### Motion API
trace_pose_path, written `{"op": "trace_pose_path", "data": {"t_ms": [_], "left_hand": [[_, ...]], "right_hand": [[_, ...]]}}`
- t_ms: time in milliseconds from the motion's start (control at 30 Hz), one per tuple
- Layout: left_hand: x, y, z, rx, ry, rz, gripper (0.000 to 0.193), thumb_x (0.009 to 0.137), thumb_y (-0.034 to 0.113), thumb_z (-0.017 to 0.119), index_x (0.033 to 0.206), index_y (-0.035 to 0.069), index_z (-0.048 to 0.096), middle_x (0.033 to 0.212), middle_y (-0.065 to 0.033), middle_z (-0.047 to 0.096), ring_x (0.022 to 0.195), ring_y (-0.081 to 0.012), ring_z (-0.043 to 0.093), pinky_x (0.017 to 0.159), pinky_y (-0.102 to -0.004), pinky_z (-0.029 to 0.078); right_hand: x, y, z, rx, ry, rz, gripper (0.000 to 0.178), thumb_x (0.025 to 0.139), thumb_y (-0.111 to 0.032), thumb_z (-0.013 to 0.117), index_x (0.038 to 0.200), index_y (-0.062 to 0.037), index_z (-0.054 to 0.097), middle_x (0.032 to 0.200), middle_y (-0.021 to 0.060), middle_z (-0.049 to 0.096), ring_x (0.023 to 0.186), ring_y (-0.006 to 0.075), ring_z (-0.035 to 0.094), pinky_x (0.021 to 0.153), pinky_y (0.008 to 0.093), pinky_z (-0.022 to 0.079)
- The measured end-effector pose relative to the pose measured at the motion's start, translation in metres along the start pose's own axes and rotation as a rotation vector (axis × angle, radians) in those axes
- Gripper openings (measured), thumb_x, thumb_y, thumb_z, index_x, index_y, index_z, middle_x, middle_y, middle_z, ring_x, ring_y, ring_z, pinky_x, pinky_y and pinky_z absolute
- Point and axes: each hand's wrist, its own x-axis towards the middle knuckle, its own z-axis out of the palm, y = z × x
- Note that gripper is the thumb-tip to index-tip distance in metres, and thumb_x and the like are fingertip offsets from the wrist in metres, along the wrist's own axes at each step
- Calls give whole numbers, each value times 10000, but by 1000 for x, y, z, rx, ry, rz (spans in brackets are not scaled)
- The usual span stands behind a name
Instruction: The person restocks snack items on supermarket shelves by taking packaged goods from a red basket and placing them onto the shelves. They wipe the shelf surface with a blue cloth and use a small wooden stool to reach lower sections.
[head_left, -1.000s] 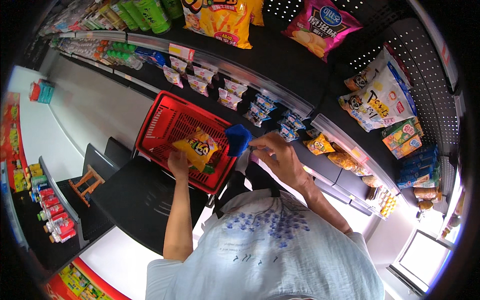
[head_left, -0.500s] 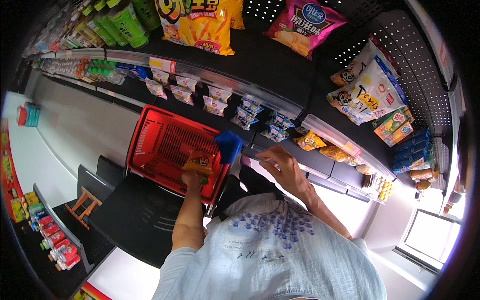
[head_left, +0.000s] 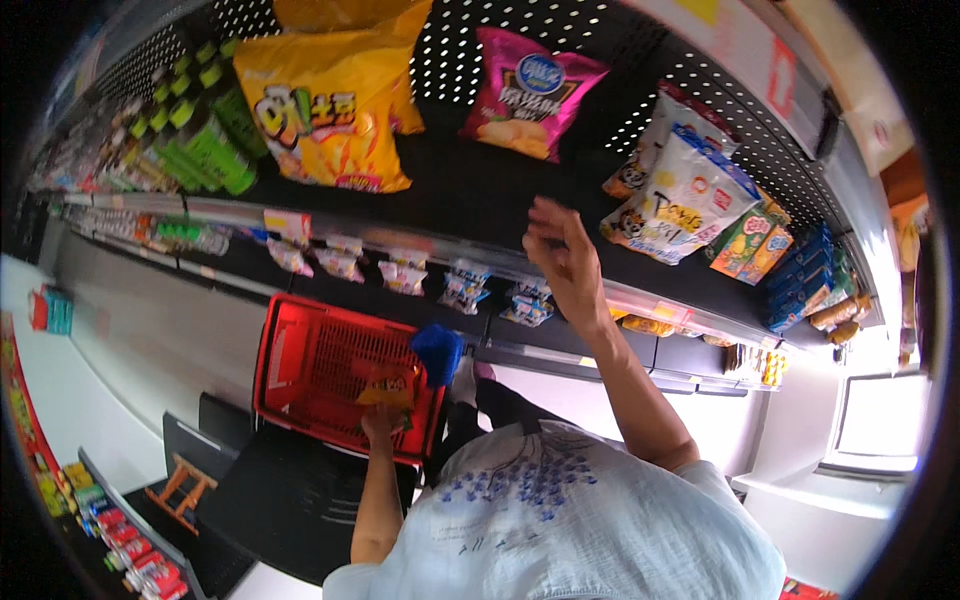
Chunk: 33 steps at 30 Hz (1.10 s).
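Inside the red shopping basket [head_left: 290, 330], my left hand [head_left: 378, 420] has its fingers closed at the lower edge of an orange snack bag [head_left: 388, 384]. Part of those fingers is hidden by the bag. My right hand [head_left: 563, 250] is raised in front of the upper shelf, empty, its fingers apart and slightly bent. Ahead of it on that shelf stand a magenta chip bag [head_left: 530, 95] and, to the right, a white snack bag [head_left: 680, 200]. A large yellow chip bag [head_left: 330, 110] is farther left.
A blue object [head_left: 437, 354] hangs at the basket's right edge. Small snack packs [head_left: 466, 288] line the lower shelf. Green bottles [head_left: 215, 150] stand at the upper left. A black table [head_left: 290, 500] and a small wooden stand [head_left: 183, 492] are at the lower left.
My right hand has risen from below the lower shelf to the upper shelf's front. My view has tipped up toward the shelves. The left hand stays at the orange snack bag in the basket.
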Motion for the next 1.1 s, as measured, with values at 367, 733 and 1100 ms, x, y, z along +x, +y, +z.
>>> {"op": "trace_pose_path", "data": {"t_ms": [367, 733, 1100], "left_hand": [[-120, 124, 33, -145, -204, 474, 321, 992, 303, 603, 1091, 1, 649, 934, -143, 719, 772, -219, 716, 617, -341, 577], [-202, 278, 73, -65, -421, 893, 207, 998, 225, 606, 975, 20, 623, 901, -94, 716, 768, -145, 696, 635, -256, 537], [-306, 460, 150, 452, -307, 1647, 194, 935, 120, 670, 1109, 37, 639, 992, -88, 685, 915, -163, 664, 770, -282, 508]], "right_hand": [[146, 42, -19, 476, 254, 9, 888, 765, -225, 878, 1432, 6, 338, 1345, 165, 509, 1225, 236, 511, 1025, 368, 440], [149, 86, -10, 200, 174, -175, 926, 670, -246, 930, 1400, -27, 404, 1303, 115, 543, 1192, 201, 516, 1044, 337, 425], [111, 80, -6, 178, 33, -39, 948, 678, -251, 926, 1409, -32, 365, 1300, 119, 565, 1188, 203, 549, 1024, 340, 460]]}}
